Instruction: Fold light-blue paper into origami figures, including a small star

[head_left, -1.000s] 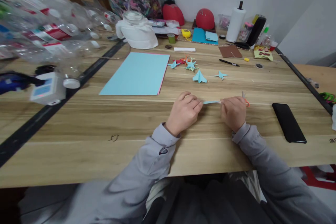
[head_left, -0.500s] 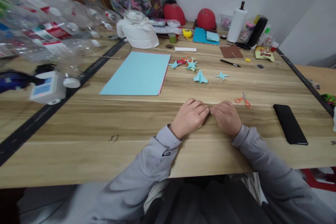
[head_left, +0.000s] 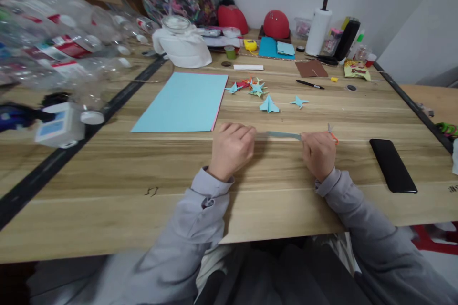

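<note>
Whereas your hands met half a second ago, your left hand (head_left: 232,150) now sits well apart at 9 o'clock of your right hand (head_left: 318,152), each grip pinching one end of the blue paper strip (head_left: 282,135) stretched low over the table (head_left: 107,209).

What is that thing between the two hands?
A thin blue paper strip spans the gap between the left hand and the right hand, each pinching one end. The head view shows it.
</note>
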A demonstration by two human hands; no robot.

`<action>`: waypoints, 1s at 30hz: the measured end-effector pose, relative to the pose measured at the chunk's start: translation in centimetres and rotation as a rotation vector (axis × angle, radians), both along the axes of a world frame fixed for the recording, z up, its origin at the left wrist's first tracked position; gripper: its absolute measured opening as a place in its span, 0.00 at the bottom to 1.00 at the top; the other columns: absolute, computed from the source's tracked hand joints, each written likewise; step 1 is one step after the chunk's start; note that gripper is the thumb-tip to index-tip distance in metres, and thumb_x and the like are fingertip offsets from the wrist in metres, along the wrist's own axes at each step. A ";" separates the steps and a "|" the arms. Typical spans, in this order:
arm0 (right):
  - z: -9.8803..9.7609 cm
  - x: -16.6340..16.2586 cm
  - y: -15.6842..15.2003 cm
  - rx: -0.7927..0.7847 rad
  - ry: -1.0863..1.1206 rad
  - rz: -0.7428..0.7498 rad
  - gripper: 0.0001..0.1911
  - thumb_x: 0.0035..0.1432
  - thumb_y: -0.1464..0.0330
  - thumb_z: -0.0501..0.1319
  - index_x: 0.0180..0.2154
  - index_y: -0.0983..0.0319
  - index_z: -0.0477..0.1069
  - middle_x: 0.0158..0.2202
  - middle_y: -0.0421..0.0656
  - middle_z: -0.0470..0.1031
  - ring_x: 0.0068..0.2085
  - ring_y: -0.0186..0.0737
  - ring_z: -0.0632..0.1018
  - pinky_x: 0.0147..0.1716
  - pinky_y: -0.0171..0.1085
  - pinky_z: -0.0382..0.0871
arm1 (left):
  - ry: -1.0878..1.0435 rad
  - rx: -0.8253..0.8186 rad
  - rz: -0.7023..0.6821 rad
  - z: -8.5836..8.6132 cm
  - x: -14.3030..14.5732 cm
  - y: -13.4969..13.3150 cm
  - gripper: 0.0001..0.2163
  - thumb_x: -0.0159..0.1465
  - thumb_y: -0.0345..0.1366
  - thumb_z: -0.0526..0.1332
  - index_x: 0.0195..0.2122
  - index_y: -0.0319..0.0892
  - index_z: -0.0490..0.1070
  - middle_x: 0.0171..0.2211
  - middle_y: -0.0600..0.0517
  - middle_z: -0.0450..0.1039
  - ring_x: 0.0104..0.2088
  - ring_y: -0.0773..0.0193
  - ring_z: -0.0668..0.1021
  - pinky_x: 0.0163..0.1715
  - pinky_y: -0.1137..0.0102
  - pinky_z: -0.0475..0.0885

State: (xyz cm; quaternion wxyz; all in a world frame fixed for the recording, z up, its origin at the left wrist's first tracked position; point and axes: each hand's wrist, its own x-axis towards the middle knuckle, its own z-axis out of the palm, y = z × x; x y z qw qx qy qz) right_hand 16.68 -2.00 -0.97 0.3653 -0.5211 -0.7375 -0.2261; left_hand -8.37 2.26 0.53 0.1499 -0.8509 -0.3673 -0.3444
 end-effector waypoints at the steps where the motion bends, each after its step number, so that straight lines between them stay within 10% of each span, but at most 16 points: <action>1: 0.0 0.1 0.0 0.010 0.019 -0.028 0.13 0.66 0.72 0.55 0.31 0.60 0.75 0.26 0.43 0.79 0.32 0.41 0.76 0.36 0.41 0.61 | -0.056 -0.024 0.040 0.0 0.1 -0.1 0.10 0.63 0.29 0.55 0.36 0.40 0.77 0.33 0.44 0.81 0.34 0.55 0.77 0.35 0.61 0.66; 11: 0.2 -1.4 -0.7 0.012 -0.152 0.340 0.11 0.65 0.71 0.59 0.30 0.58 0.75 0.28 0.40 0.78 0.34 0.37 0.74 0.41 0.41 0.60 | -0.976 -1.341 -0.148 -0.7 6.5 -3.2 0.19 0.59 0.51 0.63 0.22 0.39 0.72 0.20 0.47 0.76 0.19 0.66 0.73 0.21 0.72 0.67; 23: 0.6 -1.0 -1.0 0.036 -0.037 0.352 0.23 0.64 0.65 0.61 0.17 0.59 0.62 0.17 0.38 0.64 0.25 0.36 0.64 0.32 0.41 0.57 | -1.319 -1.266 -0.076 0.1 5.2 -2.0 0.13 0.50 0.42 0.69 0.19 0.38 0.71 0.17 0.51 0.73 0.16 0.68 0.73 0.17 0.74 0.66; 27: 0.2 -1.5 -0.8 -0.208 0.475 0.213 0.11 0.62 0.59 0.62 0.34 0.60 0.74 0.33 0.46 0.77 0.36 0.42 0.75 0.36 0.42 0.67 | -1.256 -1.230 -0.095 -0.1 5.1 -2.0 0.15 0.51 0.45 0.70 0.19 0.38 0.71 0.16 0.52 0.71 0.16 0.70 0.71 0.18 0.74 0.65; 30: -0.1 -2.0 -0.4 -0.617 0.811 0.348 0.23 0.51 0.49 0.66 0.38 0.62 0.74 0.33 0.45 0.77 0.33 0.41 0.75 0.29 0.38 0.68 | -1.117 -1.299 -0.218 -0.3 5.5 -2.3 0.17 0.51 0.48 0.70 0.19 0.38 0.71 0.15 0.52 0.71 0.16 0.70 0.71 0.18 0.74 0.66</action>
